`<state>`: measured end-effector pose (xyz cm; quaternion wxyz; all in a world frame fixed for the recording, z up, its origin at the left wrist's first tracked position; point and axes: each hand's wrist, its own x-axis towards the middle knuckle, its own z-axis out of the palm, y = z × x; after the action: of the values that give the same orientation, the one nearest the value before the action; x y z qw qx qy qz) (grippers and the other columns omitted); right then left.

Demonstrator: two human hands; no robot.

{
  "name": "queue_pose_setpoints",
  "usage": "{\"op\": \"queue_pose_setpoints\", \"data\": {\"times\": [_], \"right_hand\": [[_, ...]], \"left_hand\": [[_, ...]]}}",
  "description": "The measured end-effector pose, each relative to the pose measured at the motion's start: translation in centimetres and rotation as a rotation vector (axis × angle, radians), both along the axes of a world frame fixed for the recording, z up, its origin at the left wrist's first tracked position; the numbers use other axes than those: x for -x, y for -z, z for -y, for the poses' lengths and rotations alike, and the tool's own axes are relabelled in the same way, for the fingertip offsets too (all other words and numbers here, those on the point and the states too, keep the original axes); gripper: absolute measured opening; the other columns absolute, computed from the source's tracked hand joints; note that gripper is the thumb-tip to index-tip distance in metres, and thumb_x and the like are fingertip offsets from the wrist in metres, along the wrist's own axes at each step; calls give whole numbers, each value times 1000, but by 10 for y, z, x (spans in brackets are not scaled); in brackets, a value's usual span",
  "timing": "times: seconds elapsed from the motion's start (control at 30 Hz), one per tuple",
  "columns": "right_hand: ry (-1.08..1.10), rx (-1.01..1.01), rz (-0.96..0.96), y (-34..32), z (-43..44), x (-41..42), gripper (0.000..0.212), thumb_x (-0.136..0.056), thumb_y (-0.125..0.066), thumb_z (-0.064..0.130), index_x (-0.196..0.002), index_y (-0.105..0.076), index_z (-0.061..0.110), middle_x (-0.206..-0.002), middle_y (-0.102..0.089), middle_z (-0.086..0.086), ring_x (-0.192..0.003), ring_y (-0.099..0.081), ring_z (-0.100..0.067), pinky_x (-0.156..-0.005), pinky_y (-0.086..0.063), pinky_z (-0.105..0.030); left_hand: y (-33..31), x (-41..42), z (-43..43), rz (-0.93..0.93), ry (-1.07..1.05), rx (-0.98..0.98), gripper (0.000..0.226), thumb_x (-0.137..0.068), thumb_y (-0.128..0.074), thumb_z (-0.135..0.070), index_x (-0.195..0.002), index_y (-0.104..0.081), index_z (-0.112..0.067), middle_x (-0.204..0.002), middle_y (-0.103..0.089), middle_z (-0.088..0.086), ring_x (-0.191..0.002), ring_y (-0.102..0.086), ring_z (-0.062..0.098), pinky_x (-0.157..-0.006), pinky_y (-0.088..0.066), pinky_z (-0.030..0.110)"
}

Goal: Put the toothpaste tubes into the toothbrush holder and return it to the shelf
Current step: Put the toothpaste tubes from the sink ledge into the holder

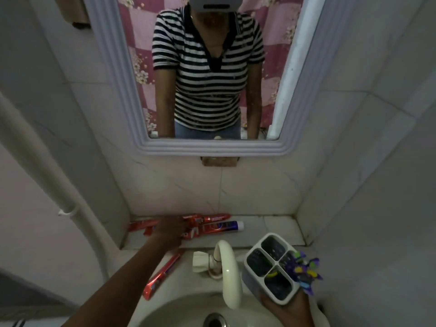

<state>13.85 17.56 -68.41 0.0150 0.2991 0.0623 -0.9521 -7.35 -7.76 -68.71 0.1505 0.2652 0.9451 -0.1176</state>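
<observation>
Several red toothpaste tubes (213,219) lie in a pile on the tiled shelf (271,228) behind the sink, one with a purple band and white cap (227,224). My left hand (168,231) rests on top of the pile, fingers curled over the tubes; I cannot tell whether it grips one. Another red tube (162,274) lies slanted on the sink's left rim. My right hand (291,311) holds the white four-compartment toothbrush holder (271,272) from below, tilted, over the sink's right side. Purple and yellow decoration (305,272) sticks out of one compartment.
A cream curved tap (227,272) with a white handle (199,260) stands between my hands over the basin (188,310) and its drain (215,319). A framed mirror (132,102) hangs above the shelf. A white pipe (47,166) runs down the left wall.
</observation>
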Motion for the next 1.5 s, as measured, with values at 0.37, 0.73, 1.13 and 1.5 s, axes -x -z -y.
{"op": "queue_pose_setpoints", "data": {"times": [0.37,0.73,1.13,1.5], "right_hand": [[-114,108,100,11,-4,-1,81,-78,-65,57,-140,-49,7,-146,-47,-27,-139,-36,-44,-122,-21,-50],[-304,-690,135,7,2,-24,32,-44,-72,70,-73,-68,58,-72,-63,48,-72,-60,24,-69,-51,0],[-160,141,-146,55,-9,-3,86,-85,-52,65,-153,-28,19,-160,-25,-19,-145,-26,-43,-110,-36,-59],[-120,-100,-177,53,-8,-6,95,-69,-81,37,-150,-36,17,-154,-38,-19,-141,-34,-43,-119,-17,-59]], "left_hand": [[-105,20,-25,-227,367,-169,54,-72,-61,-61,-114,-53,-30,-103,-59,3,-87,-61,26,-69,-46,34],[-157,-66,-185,-187,872,221,53,-72,-76,-45,-116,-61,-19,-106,-63,2,-89,-63,21,-72,-49,33],[-173,-45,-196,90,693,-31,32,-79,-70,-22,-110,-62,-27,-97,-59,-8,-97,-54,16,-83,-47,32],[-138,-9,-175,9,434,-415,21,-88,-59,-27,-107,-63,-35,-98,-65,-11,-85,-54,10,-72,-46,28]]}}
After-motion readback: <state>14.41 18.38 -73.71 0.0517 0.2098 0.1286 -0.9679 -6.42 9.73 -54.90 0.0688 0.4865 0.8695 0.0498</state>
